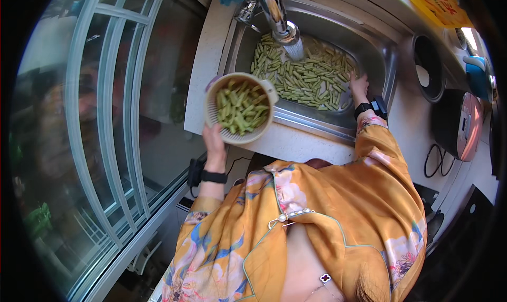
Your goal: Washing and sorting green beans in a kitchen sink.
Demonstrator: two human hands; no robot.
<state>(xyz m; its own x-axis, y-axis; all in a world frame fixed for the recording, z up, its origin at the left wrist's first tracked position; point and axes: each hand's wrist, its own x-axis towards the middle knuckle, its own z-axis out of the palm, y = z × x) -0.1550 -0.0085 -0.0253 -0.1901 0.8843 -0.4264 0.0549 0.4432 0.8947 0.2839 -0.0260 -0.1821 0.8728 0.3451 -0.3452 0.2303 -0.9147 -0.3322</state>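
Note:
My left hand (214,141) grips the near rim of a cream plastic colander (212,107), its fingers partly hidden beneath. Cut green bean pieces (241,107) fill the bottom of the colander, which hangs over the sink's near left corner. In the stainless steel sink (338,125), many more bean pieces (301,80) lie spread in shallow water. My right hand (359,86) reaches into the sink on the right, its spread fingers at the edge of the beans and nothing visible in its grasp. Water runs from the chrome faucet (287,32) onto the beans.
A sliding glass window (107,104) borders the counter on the left. To the right stand a dark round pot (427,68) holding a pale object, a rice cooker (457,123), its cord (431,163) and a blue jug (477,76). A yellow package (435,4) sits at the upper right.

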